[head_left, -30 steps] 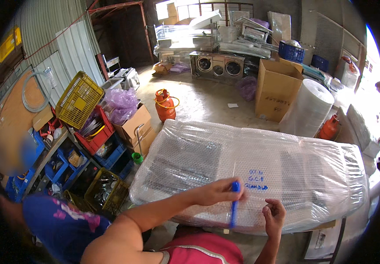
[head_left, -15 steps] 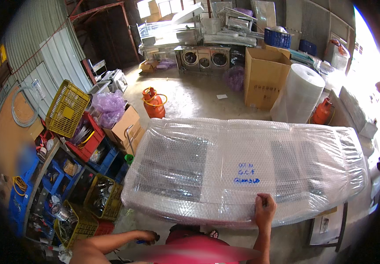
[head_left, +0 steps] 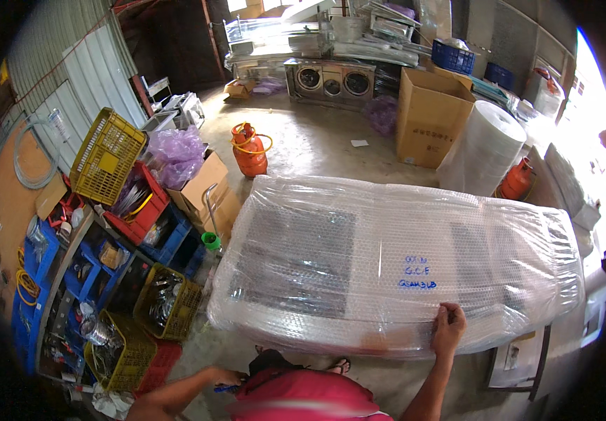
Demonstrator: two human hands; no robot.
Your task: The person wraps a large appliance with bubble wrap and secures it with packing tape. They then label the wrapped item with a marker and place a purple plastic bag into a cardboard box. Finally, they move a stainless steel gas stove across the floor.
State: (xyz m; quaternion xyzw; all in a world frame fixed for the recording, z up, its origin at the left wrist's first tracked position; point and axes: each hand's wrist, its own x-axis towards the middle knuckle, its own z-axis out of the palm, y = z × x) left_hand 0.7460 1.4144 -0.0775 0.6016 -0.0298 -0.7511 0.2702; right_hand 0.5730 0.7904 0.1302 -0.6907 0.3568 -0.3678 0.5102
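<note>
Your bubble-wrapped panel (head_left: 394,270) looks fully wrapped and marked; your right hand (head_left: 448,328) grips its near edge, your left hand (head_left: 227,379) holds a blue marker (head_left: 224,388) at your side.

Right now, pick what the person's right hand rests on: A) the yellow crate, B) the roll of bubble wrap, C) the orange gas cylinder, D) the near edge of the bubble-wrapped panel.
D: the right hand lies on the near edge of the bubble-wrapped panel, below the blue handwriting, while the orange gas cylinder, yellow crate and roll of bubble wrap stand well beyond it.
</note>
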